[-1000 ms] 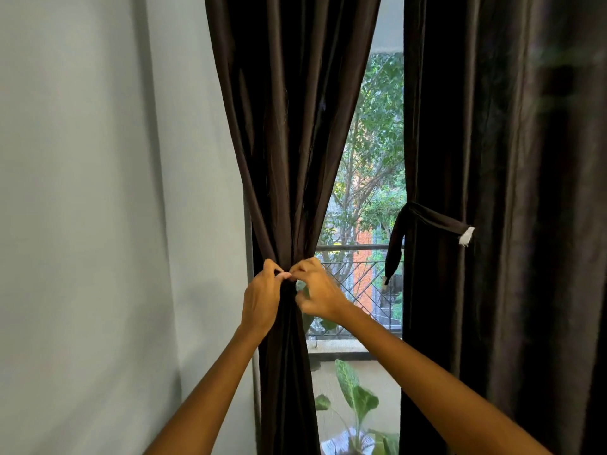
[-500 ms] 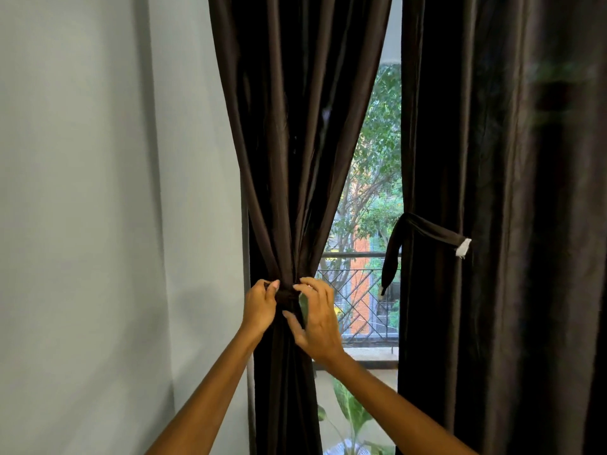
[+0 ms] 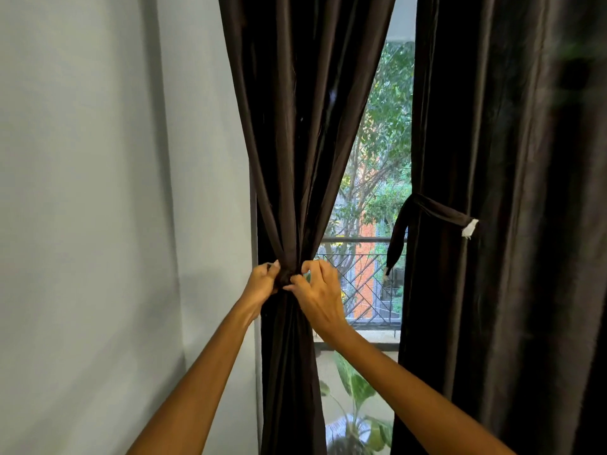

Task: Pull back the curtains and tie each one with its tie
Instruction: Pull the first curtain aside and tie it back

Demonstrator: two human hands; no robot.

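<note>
The left dark brown curtain is gathered into a narrow waist at mid height. A dark tie wraps that waist. My left hand pinches the tie from the left side. On the right side my right hand grips it too, thumb and curled fingers at the knot. The right dark curtain hangs by the window's right edge. Its tie circles it loosely, one end dangling to the left and a white tag on the right.
A pale wall fills the left side up to the window frame. Between the curtains the window shows trees, a balcony railing and a leafy potted plant below.
Both hands have shifted slightly on the tie at the left curtain's waist. My right hand went from pinching, to fingers spread, to curled at the knot. The camera tilted a little.
</note>
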